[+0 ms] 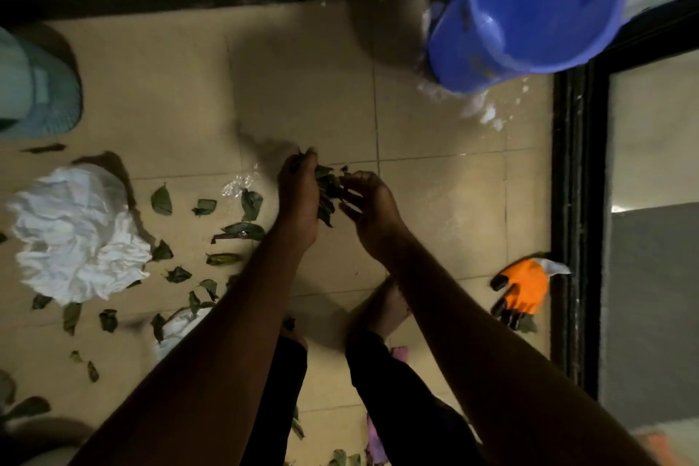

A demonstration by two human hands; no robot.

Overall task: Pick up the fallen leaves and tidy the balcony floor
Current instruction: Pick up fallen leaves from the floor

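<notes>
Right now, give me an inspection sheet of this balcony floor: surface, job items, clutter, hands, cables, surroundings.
Surface: beige tiled floor, white specks near the bucket.
Job's things: bunch of leaves between both hands; loose leaves scattered left of the arms.
Clutter: crumpled white bag, clear plastic scrap, orange glove.
Hands: left hand grips the bunch; right hand curls its fingers on it.
Cables: nothing seen.
Surroundings: blue bucket top right, teal container left, black door frame right.

The floor is smooth beige tile with a faint wet sheen. The blue bucket is glossy plastic. The white bundle looks like crumpled cloth. The leaves are matt.
</notes>
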